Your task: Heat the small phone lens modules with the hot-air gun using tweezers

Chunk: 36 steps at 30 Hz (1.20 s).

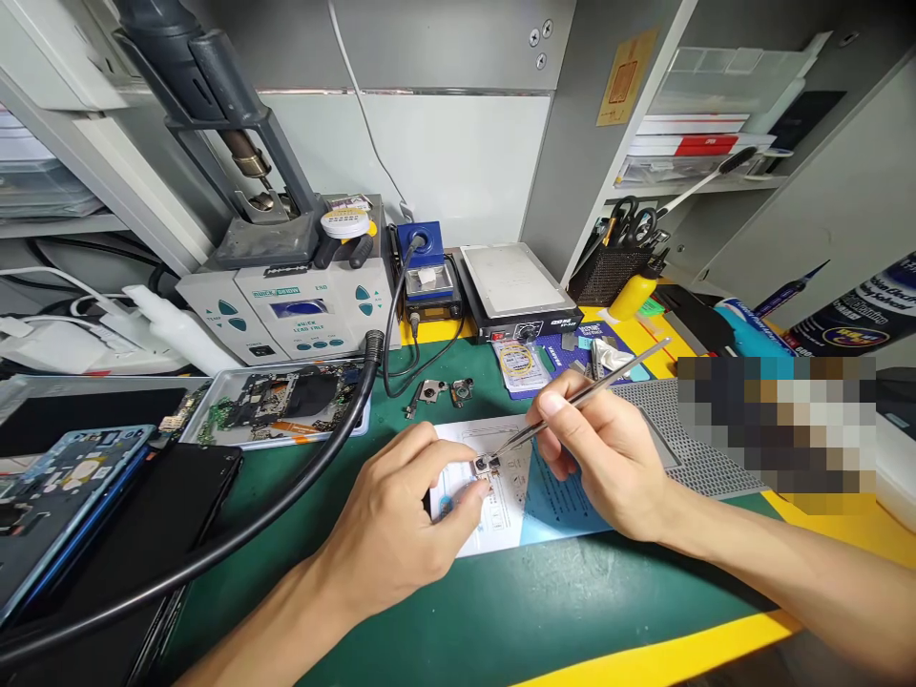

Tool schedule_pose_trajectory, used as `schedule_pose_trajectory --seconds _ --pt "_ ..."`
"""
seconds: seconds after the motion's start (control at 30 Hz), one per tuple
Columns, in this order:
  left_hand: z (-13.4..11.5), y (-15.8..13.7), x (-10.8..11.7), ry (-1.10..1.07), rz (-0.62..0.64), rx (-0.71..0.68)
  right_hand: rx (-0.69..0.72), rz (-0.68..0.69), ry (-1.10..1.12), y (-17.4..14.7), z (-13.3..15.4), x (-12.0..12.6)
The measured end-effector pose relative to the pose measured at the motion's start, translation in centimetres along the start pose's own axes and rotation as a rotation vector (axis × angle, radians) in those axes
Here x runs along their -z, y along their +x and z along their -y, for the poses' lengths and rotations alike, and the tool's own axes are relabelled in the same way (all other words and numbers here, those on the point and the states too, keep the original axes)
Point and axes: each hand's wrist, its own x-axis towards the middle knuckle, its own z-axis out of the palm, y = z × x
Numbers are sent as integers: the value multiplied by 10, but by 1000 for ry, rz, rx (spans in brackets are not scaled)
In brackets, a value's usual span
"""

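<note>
My left hand reaches in from the lower left, with thumb and index finger closed at the edges of a small phone camera module. The module has a dark round lens and sits just above a printed white and blue sheet. In my right hand is a pair of slim metal tweezers, gripped like a pen. Their tips point down-left and meet the upper side of the module; whether they pinch a part of it is too small to tell. Beyond the sheet, two small metal parts lie on the green mat.
A thick black hose crosses the left side from the hot-air station. Phone boards in a tray and stacked phones stand left. A heating plate is behind; a perforated metal plate lies right.
</note>
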Motion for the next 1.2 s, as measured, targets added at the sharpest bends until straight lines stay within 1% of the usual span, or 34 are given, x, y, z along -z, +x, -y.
schedule_pose_trajectory --seconds 0.1,0.3,0.4,0.5,0.63,0.77,1.03,1.2 --pt "0 -1 0 3 2 0 6 13 -32 0 0 1" --pt "1 -1 -1 -1 9 12 118 10 -182 2 6 -1" --pt "1 -1 -2 -2 5 14 140 -3 -256 3 9 -2" --pt "0 0 -1 -4 2 8 123 -13 -309 3 12 -3" --pt "-1 0 -1 7 -21 -14 32 45 -358 1 14 -4" --pt "-1 -1 -1 4 -38 -18 23 46 -299 1 11 -4" --pt "-9 -1 -4 48 -90 -11 -2 -8 -12 4 5 -5" --pt "-15 -4 -2 74 -99 4 19 1 7 4 9 -5"
